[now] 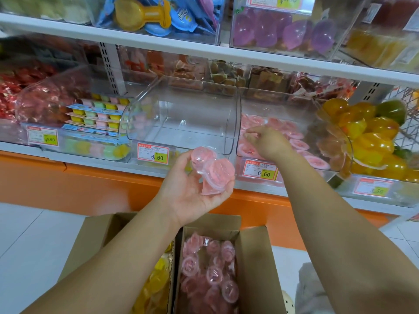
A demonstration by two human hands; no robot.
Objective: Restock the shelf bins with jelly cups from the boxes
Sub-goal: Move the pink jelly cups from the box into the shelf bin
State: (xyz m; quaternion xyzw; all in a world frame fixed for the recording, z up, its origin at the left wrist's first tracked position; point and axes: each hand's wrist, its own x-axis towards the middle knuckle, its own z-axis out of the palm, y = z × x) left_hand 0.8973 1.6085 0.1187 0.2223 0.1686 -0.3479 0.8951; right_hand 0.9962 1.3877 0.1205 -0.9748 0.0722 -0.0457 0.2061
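The left hand (192, 193) is turned palm up and grips pink cups (212, 172) (two, as far as can be made out), its fingers curled round them from below. It holds them in front of the shelf (74, 157), just before the lower edge of an empty clear bin (181, 114) with a price tag (153, 154) reading 6.60.

The right hand (266, 141) reaches into the next bin (283, 105) to the right, over a layer of pink cups (301, 143) lying there. Its fingers are bent and point left; whether they pinch a cup or hold nothing cannot be told.

Below the arms two open boxes stand side by side on the floor (34, 234). The right box (251, 257) holds more pink cups (208, 275) in a loose heap, and the left box (97, 241) holds yellow cups (156, 282), partly hidden by the left forearm.

Further right on the shelf a bin is heaped with yellow and orange cups (367, 137). Left of the empty bin another holds trays (97, 114) of small jellies in yellow, green and pink.
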